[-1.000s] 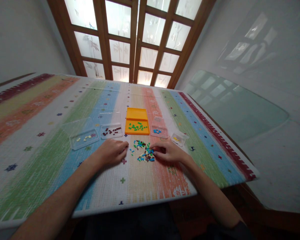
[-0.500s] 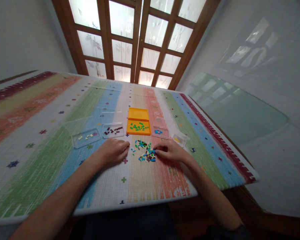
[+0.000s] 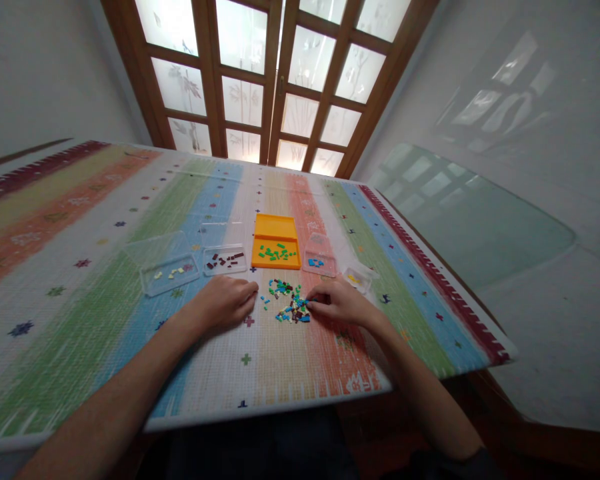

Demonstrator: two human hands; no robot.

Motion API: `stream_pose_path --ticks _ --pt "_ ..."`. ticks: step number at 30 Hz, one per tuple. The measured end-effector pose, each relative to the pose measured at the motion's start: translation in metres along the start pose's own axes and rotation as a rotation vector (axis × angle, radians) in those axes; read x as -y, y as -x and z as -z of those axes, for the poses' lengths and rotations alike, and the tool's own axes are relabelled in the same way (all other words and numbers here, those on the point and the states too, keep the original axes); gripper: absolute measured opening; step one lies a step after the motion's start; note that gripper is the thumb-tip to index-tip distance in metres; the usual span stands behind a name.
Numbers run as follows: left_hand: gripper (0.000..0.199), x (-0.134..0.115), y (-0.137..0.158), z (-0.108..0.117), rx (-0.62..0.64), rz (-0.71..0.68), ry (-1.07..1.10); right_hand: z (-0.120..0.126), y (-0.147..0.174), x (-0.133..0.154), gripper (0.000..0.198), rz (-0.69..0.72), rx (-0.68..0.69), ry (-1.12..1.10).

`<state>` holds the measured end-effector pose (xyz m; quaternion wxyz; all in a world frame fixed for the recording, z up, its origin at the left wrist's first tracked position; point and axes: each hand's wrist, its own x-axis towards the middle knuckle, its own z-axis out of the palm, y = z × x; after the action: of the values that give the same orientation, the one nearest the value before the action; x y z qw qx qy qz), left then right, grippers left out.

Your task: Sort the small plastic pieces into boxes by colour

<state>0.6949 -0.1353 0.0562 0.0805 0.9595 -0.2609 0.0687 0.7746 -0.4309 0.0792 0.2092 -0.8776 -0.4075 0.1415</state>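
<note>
A loose pile of tiny toy bricks [image 3: 293, 313] in blue, green, brown and cream lies on the striped tablecloth. At its right edge is my right hand [image 3: 336, 300], thumb and forefinger pinched at a small blue brick. My left hand [image 3: 229, 299] rests on the cloth left of the pile with its fingers curled in; anything inside them is hidden. Just beyond the pile, an open orange case [image 3: 276, 265] holds green bricks. To its left stands a clear box [image 3: 226, 271] with brown bricks, and to its right a clear box [image 3: 321, 272] with blue ones.
Farther left, a clear box [image 3: 170, 287] with an open lid holds cream bricks. Behind my right hand, another clear box [image 3: 364, 285] has yellow pieces. The tablecloth's near edge [image 3: 270, 405] runs in front of my body. Wooden glazed doors [image 3: 275, 87] stand behind the table.
The view has shifted very slightly. My right fingertips have moved a little at the blue brick by the pile's edge; my left hand stays in place.
</note>
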Motion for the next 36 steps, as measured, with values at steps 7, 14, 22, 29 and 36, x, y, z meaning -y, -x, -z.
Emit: stream_pose_path --ticks 7,14,22,29,36 --pt "0.028 -0.002 -0.001 0.001 0.002 0.01 0.018 -0.003 0.002 -0.003 0.008 -0.01 0.004 -0.017" --pt "0.026 0.0 0.0 -0.001 -0.004 0.009 0.027 -0.005 0.004 -0.006 0.008 0.01 0.012 -0.039" --pt "0.027 0.001 0.0 -0.002 0.012 0.007 0.014 0.001 0.007 -0.014 0.012 0.15 -0.146 -0.194" --pt "0.027 0.001 0.0 -0.002 0.018 0.012 0.012 0.025 -0.002 -0.038 0.021 0.055 -0.312 0.137" --pt "0.027 0.001 -0.001 -0.001 0.01 0.007 0.001 0.031 -0.013 -0.043 0.026 -0.202 -0.278 0.485"
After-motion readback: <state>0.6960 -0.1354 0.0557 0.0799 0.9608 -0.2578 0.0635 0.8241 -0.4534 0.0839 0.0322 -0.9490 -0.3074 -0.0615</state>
